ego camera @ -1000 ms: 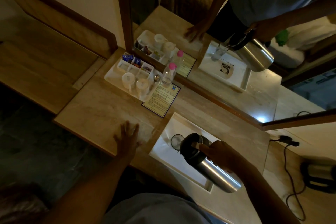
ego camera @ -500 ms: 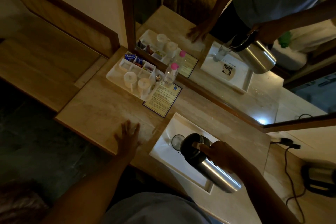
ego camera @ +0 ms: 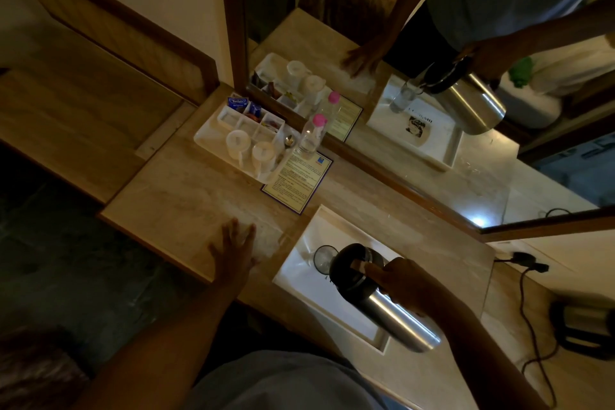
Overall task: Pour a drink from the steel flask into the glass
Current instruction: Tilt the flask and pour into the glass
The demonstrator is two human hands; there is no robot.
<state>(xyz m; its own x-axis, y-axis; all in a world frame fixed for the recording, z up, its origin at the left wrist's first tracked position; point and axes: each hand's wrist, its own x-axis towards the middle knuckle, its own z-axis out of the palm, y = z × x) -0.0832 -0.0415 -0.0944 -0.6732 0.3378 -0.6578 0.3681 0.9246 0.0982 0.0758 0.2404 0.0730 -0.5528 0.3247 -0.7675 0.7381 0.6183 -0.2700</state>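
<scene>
Right hand (ego camera: 404, 280) fingers grip flask (ego camera: 382, 296), tilted, mouth over glass (ego camera: 324, 258) to left. Left hand (ego camera: 234, 250) flat, open on desk (ego camera: 186, 200).

The left hand (ego camera: 234, 248) lies flat at centre frame, fingers spread, forearm running to the lower left. The right hand (ego camera: 404, 280), right of centre, is closed in what looks like a grip, its arm reaching from the lower right.

Flask (ego camera: 386, 296) above glass (ego camera: 323, 258), on tray (ego camera: 299, 263).
</scene>
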